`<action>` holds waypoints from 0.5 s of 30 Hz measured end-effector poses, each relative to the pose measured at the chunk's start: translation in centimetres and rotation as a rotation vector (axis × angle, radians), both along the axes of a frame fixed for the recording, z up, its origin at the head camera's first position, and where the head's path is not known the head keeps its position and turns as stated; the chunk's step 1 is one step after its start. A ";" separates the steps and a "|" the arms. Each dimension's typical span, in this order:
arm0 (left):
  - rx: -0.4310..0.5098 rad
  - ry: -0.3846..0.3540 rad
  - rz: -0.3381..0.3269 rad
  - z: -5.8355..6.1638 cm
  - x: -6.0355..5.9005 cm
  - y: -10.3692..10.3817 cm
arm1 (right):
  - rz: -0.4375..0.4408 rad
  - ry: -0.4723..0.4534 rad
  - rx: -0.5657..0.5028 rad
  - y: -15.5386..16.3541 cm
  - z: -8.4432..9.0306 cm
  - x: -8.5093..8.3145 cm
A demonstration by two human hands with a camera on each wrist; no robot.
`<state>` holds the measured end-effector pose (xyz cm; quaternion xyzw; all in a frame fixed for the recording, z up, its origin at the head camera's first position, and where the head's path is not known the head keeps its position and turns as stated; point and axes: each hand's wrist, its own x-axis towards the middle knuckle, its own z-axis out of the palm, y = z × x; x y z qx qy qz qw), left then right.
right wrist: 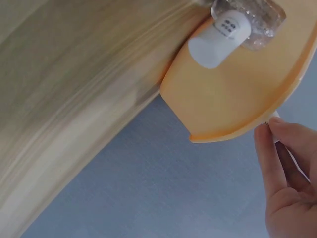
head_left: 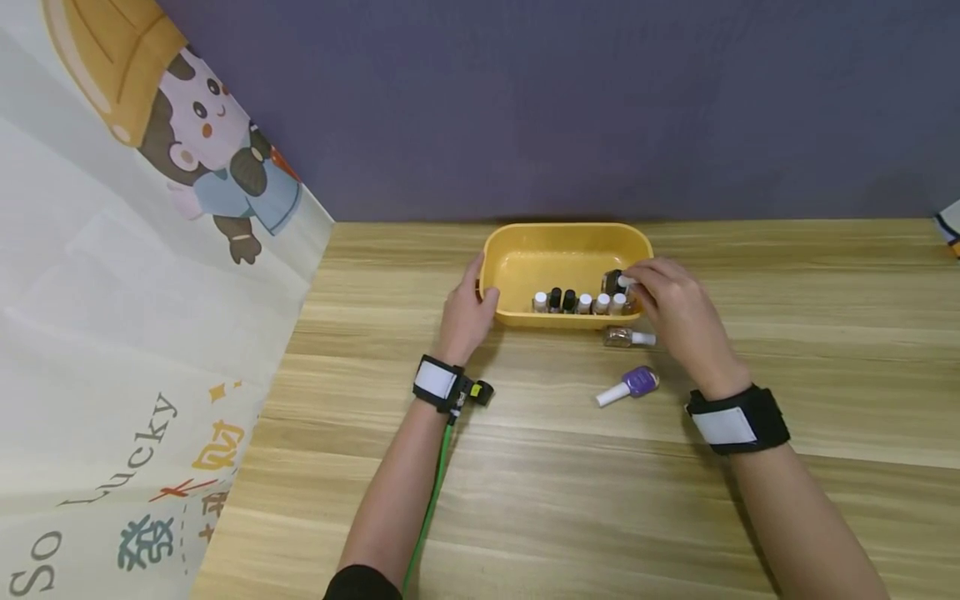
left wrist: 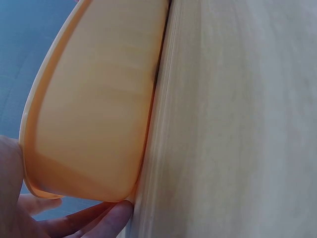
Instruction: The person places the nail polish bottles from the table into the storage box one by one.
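On grained wood (head_left: pixel 570 475), smooth oblong tray (head_left: pixel 551 265), right grip (head_left: pixel 684 315) pinching white-capped bottle (head_left: pixel 617 282)

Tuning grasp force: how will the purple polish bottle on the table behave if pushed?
The purple bottle lies on its side, so a push may roll or swivel it. It looks glossy and hard, so probably stiff and slippery.

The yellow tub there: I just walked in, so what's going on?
A person's left hand grips one end of the yellow tub, while the right hand pinches a white-capped bottle at the other end. A row of small bottles with black or white caps stands along the tub's near side. Outside it, a glittery bottle and a purple bottle lie on the table.
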<state>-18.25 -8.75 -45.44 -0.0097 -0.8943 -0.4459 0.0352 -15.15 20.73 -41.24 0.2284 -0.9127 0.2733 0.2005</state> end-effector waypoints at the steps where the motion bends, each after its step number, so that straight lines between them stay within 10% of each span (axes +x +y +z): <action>1: -0.001 0.000 0.000 0.0 0.0 0.0 | -0.001 -0.004 0.003 0.0 0.0 0.0; 15: -0.015 -0.004 0.005 0.1 -0.1 0.0 | 0.004 -0.030 0.017 -0.1 -0.7 -0.5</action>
